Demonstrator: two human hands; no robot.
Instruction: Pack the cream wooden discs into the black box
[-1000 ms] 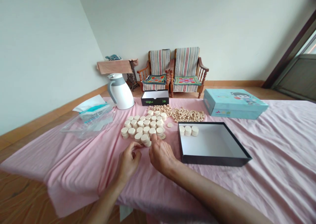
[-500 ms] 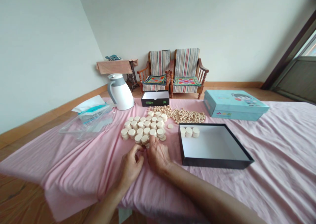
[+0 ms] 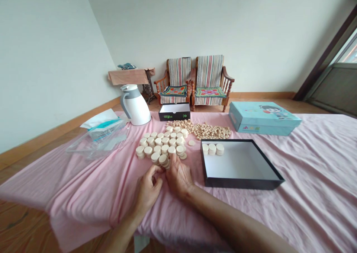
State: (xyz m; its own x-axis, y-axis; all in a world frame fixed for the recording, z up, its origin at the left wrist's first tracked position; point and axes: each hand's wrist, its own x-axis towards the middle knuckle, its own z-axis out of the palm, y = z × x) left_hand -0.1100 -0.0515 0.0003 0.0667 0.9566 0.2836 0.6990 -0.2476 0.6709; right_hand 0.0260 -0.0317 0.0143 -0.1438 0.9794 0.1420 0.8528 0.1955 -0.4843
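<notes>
Several short stacks of pale round discs (image 3: 161, 145) stand in rows on the pink cloth (image 3: 92, 186). My two hands meet at the nearest stack (image 3: 163, 160). My right hand (image 3: 178, 176) has its fingers curled over that stack. My left hand (image 3: 149, 189) is curled in a pinch against it from the left, and what its fingertips hold is hidden. To the right lies a black tray with a white inside (image 3: 205, 171). Three stacks of discs (image 3: 213, 149) stand in its far left corner.
A heap of small tan discs (image 3: 209, 130) lies behind the stacks. Farther back are a small black box (image 3: 174, 112), a white jug (image 3: 135, 105) and a teal box (image 3: 263, 117). A clear plastic container (image 3: 97, 139) sits left. Two striped chairs (image 3: 195, 82) stand by the wall.
My right hand has drawn back toward me from the front row and closed in on the nearest stack. My left hand has moved up to meet it.
</notes>
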